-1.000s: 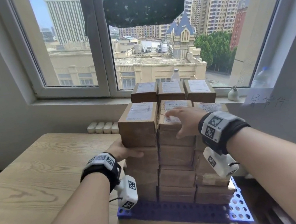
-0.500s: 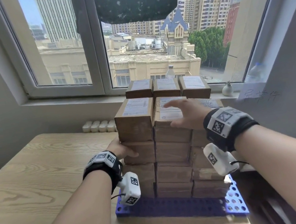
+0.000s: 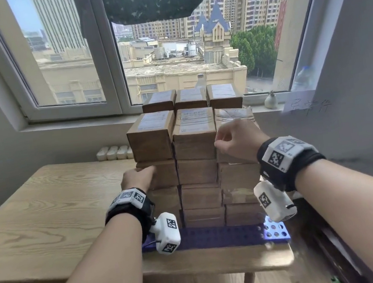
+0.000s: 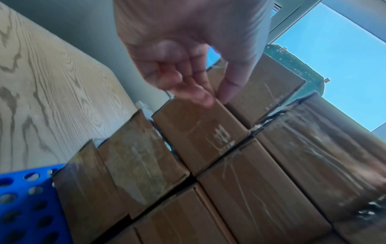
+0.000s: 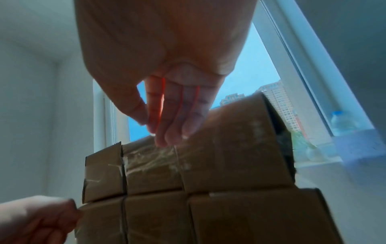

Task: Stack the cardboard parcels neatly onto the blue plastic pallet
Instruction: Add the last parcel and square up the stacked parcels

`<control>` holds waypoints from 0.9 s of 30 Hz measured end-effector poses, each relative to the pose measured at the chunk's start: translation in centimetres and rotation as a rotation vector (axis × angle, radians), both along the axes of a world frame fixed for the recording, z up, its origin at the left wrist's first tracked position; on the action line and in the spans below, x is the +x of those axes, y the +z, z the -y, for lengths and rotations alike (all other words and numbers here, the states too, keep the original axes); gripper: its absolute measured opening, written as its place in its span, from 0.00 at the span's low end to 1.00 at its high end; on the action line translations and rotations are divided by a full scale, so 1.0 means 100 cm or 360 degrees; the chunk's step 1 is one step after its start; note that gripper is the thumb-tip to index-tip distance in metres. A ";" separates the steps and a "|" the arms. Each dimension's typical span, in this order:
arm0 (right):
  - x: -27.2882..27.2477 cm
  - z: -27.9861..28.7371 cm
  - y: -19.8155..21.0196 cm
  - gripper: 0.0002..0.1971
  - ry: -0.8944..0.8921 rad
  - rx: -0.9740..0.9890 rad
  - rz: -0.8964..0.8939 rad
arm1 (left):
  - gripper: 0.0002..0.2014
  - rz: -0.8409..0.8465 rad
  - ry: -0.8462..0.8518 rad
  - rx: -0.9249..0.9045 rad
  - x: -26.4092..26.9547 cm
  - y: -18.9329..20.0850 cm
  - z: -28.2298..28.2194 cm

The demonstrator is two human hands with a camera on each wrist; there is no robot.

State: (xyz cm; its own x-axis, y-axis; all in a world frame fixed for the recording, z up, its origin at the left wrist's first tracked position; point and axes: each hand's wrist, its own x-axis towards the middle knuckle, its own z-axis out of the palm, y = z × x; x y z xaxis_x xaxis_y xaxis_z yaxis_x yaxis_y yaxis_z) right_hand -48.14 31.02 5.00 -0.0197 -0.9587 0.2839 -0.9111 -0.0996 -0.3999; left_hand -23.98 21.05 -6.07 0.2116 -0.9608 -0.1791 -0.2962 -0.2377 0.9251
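Cardboard parcels (image 3: 196, 163) squared up on blue pallet (image 3: 217, 239); left hand (image 3: 138, 177) and right hand (image 3: 237, 138) relaxed, nudging faces flush, gripping nothing.

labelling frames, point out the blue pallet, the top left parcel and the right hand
blue pallet (image 3: 276, 230), head view, bare perforated corner
top left parcel (image 3: 150, 143), head view, front face
right hand (image 3: 237, 138), head view, back of hand

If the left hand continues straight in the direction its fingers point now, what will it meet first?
Most likely the front face of the cardboard parcel second from the top in the stack's left column. The left hand points at it and looks almost touching; actual contact is unclear.
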 end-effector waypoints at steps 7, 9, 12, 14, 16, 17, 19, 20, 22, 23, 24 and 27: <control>-0.023 -0.016 -0.053 0.14 -0.0283 0.0700 -0.0104 | 0.05 -0.0197 -0.1101 0.0348 -0.071 -0.001 -0.032; -0.026 -0.012 -0.066 0.15 -0.0332 0.0849 -0.0173 | 0.05 -0.0195 -0.1187 0.0365 -0.094 -0.007 -0.035; -0.028 -0.006 -0.074 0.15 -0.0349 0.0936 -0.0257 | 0.06 -0.0171 -0.1156 0.0317 -0.118 -0.014 -0.034; -0.030 -0.003 -0.080 0.18 -0.0359 0.0922 -0.0285 | 0.06 -0.0183 -0.1094 0.0322 -0.124 -0.016 -0.031; -0.032 0.000 -0.085 0.18 -0.0372 0.0902 -0.0282 | 0.08 -0.0197 -0.1078 0.0352 -0.126 -0.017 -0.028; -0.032 0.001 -0.087 0.18 -0.0373 0.0902 -0.0277 | 0.09 -0.0201 -0.1070 0.0359 -0.126 -0.017 -0.028; -0.033 0.005 -0.092 0.18 -0.0375 0.0889 -0.0265 | 0.09 -0.0192 -0.1022 0.0341 -0.125 -0.018 -0.026; -0.033 0.008 -0.093 0.18 -0.0367 0.0876 -0.0258 | 0.09 -0.0189 -0.1008 0.0327 -0.125 -0.017 -0.025; -0.034 0.011 -0.095 0.18 -0.0354 0.0859 -0.0252 | 0.10 -0.0197 -0.1015 0.0335 -0.126 -0.015 -0.026; -0.035 0.012 -0.094 0.18 -0.0352 0.0857 -0.0256 | 0.11 -0.0198 -0.1023 0.0347 -0.127 -0.015 -0.026; -0.036 0.013 -0.094 0.18 -0.0349 0.0853 -0.0260 | 0.11 -0.0193 -0.1030 0.0355 -0.127 -0.015 -0.026; -0.039 0.014 -0.093 0.17 -0.0376 0.0868 -0.0267 | 0.10 -0.0149 -0.1087 0.0356 -0.121 -0.012 -0.025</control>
State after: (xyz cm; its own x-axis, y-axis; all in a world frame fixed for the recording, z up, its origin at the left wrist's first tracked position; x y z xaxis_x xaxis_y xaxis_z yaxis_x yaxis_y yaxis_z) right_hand -52.01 29.60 -4.31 -0.2467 -0.9418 -0.2282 -0.9385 0.2909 -0.1860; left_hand -36.12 23.53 -7.26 -0.4487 -0.8114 -0.3747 -0.3681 -0.2143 0.9048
